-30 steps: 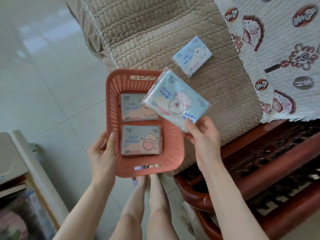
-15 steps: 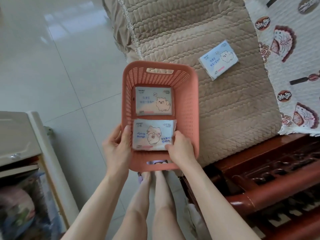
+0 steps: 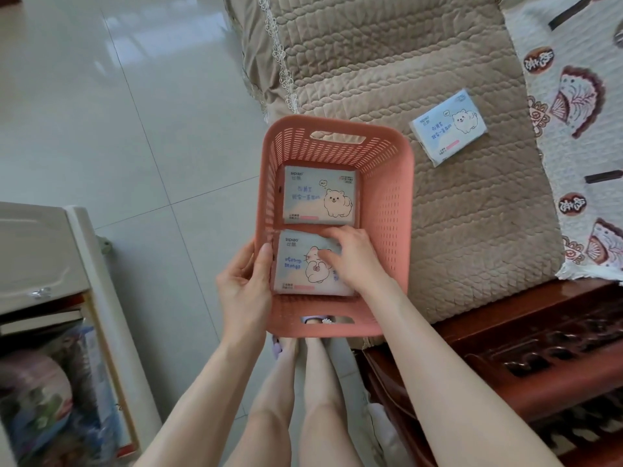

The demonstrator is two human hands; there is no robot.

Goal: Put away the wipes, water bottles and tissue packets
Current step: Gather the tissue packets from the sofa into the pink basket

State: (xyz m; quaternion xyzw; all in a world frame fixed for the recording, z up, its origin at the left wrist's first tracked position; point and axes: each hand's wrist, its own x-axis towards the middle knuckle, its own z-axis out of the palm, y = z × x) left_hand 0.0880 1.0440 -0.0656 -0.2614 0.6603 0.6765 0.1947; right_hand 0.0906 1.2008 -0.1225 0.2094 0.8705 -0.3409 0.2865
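- Tissue packets are what I see: flat, soft plastic packs in pale blue and white with cartoon animals and blue lettering.
- Two lie in the pink slotted basket [image 3: 394,210], end to end along its left side. The far packet [image 3: 318,197] shows a fluffy dog; the near packet [image 3: 305,267] shows a cat.
- My right hand [image 3: 350,254] reaches into the basket and lies flat on the near packet, fingers loosely spread, covering its right part and upper corner.
- My left hand [image 3: 244,281] grips the basket's left wall near the front, thumb inside, fingers outside.
- A third packet [image 3: 448,128], with a dog print, lies tilted on the quilted beige cushion [image 3: 387,62], just beside the basket's far right corner, not touching it.
- I see the basket's right part over the cushion; whether it rests there I cannot tell.
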